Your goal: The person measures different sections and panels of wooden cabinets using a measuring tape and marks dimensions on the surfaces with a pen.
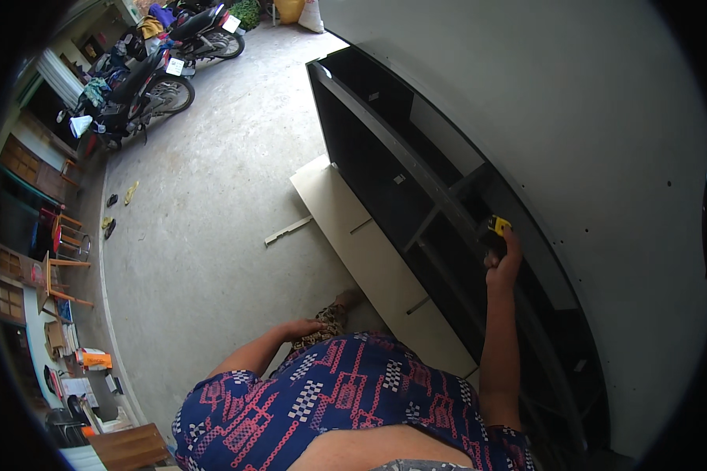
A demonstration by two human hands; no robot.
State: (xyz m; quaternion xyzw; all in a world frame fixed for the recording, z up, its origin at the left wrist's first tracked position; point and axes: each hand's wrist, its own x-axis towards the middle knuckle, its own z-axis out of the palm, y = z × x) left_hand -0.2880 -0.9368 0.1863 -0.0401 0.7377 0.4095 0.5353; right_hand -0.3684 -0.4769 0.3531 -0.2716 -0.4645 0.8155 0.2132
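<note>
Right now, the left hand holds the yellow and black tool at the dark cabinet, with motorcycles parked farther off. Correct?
Not quite: the head view shows the right hand holding the yellow and black tool at the dark cabinet, with motorcycles parked farther off.

You look through one wide fisheye camera, the left of the pair on your head, aimed down over your patterned shirt (346,388), which fills the lower edge very near the lens. It takes in your right hand (506,263) at middle range over the dark cabinet frame (424,177), then reaches across the concrete floor (220,180) to motorbikes (137,86), small and far at upper left.
</note>
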